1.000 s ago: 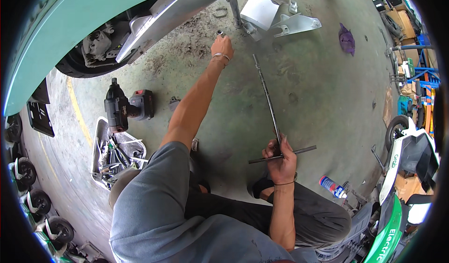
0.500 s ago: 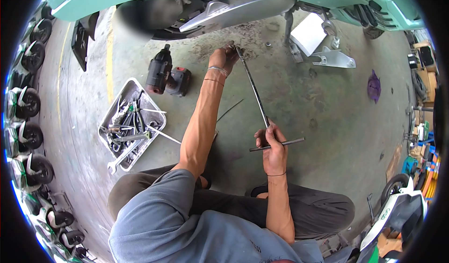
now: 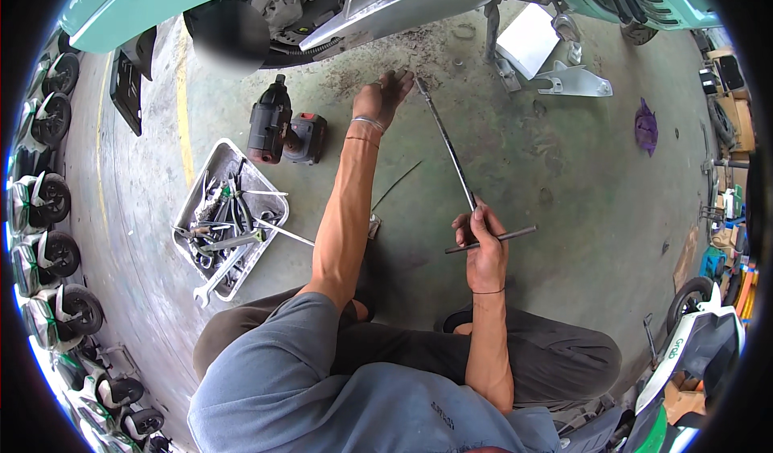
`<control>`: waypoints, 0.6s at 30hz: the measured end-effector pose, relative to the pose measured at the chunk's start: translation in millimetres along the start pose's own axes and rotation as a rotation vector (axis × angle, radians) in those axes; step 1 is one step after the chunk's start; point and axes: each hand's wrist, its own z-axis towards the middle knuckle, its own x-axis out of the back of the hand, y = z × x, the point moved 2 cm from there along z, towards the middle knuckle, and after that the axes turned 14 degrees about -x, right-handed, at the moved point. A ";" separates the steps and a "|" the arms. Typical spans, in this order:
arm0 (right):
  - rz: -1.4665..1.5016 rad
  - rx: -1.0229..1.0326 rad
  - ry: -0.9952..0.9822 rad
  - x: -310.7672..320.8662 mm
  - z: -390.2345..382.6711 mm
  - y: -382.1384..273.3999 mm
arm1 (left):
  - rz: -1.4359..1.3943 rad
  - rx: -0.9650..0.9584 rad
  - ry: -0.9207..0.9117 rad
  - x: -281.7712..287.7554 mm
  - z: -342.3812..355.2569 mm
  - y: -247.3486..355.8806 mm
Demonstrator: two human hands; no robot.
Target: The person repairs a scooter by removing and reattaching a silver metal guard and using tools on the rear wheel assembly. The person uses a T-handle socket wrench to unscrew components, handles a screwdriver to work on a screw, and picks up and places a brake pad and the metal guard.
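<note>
My right hand (image 3: 486,253) is closed round a T-handle socket wrench (image 3: 448,147), gripping it where the dark crossbar meets the long shaft. The shaft slants away from me, up and to the left. Just left of its far tip is my left hand (image 3: 382,101), its fingers drawn together above the floor. Whatever those fingers hold, if anything, is too small or hidden to make out. Beyond both hands sits the underside of a green vehicle (image 3: 137,6), with a silver metal arm (image 3: 403,14) along it.
A cordless impact wrench (image 3: 272,121) stands left of my left arm. Nearer is a metal tray (image 3: 282,205) of spanners and pliers. A thin rod (image 3: 394,186) lies between my arms. At the far right are a white box (image 3: 527,41), a silver bracket (image 3: 576,80) and a purple cloth (image 3: 646,128).
The wrench and my right hand have shifted slightly right. My left hand's fingers have drawn a little away from the wrench tip. The whole view has shifted a little.
</note>
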 end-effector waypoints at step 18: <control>-0.284 0.111 -0.069 -13.1 -1.9 6.2 | 0.363 -0.016 -0.026 -11.8 -6.6 28.7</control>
